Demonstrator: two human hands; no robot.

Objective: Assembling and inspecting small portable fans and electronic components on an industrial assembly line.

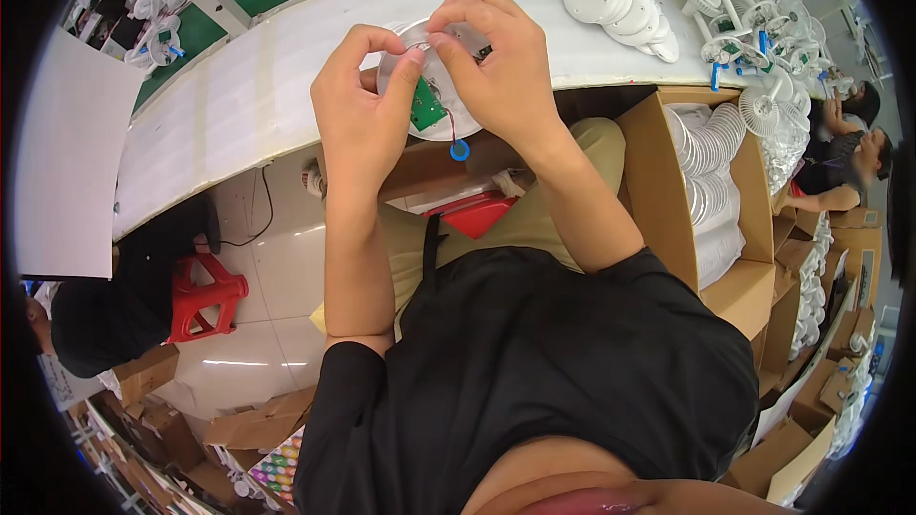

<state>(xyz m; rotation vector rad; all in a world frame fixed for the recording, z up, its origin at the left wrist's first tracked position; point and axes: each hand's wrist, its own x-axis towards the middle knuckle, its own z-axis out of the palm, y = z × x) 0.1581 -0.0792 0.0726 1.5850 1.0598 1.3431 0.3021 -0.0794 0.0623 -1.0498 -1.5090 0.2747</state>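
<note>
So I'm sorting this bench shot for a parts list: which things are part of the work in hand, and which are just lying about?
In hand:
left hand
right hand
round white base
green circuit board
blue ring on a red wire

Lying about:
stack of white discs
small white fans
cardboard box of discs
red stool

The left hand [361, 105] and right hand [496, 62] are covering much of the round white base [448, 119], hiding its rim and upper face. The green circuit board [426, 105] is lying partly under the left fingers. Distant white fans [754, 38] are blurring together.
</note>
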